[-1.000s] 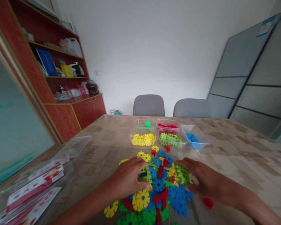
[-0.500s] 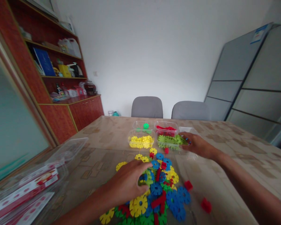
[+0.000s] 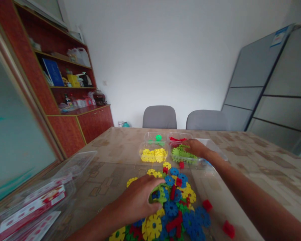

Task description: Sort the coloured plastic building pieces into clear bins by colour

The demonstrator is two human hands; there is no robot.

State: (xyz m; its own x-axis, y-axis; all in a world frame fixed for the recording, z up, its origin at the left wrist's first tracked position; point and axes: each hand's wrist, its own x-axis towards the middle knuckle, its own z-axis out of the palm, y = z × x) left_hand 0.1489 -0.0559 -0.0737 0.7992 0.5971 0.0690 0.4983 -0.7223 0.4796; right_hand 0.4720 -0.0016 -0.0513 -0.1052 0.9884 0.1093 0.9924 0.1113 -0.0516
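Observation:
My left hand (image 3: 142,197) curves over a pile of flower-shaped plastic discs, thumb and fingers apart. Light green discs (image 3: 162,194) lie in the gap between them; I see no grip on them. Around it are blue discs (image 3: 171,209), yellow discs (image 3: 153,227) and red connector pieces (image 3: 175,222). My right hand (image 3: 197,148) reaches over a clear box of light green discs (image 3: 182,154), its fingers loosely spread at the discs' upper right. Its fingertips are partly blurred.
Clear boxes hold yellow discs (image 3: 154,155), green discs (image 3: 158,137) and red pieces (image 3: 177,139). A white tray (image 3: 215,147) sits behind my right wrist. Loose red blocks (image 3: 228,229) lie at right. Clear lids (image 3: 76,164) and printed cards (image 3: 32,209) lie at left. Grey chairs (image 3: 159,117) stand beyond the table.
My right hand has shifted left, from the light green box's right edge to over its discs. My left hand stays at the pile. The view has shifted slightly.

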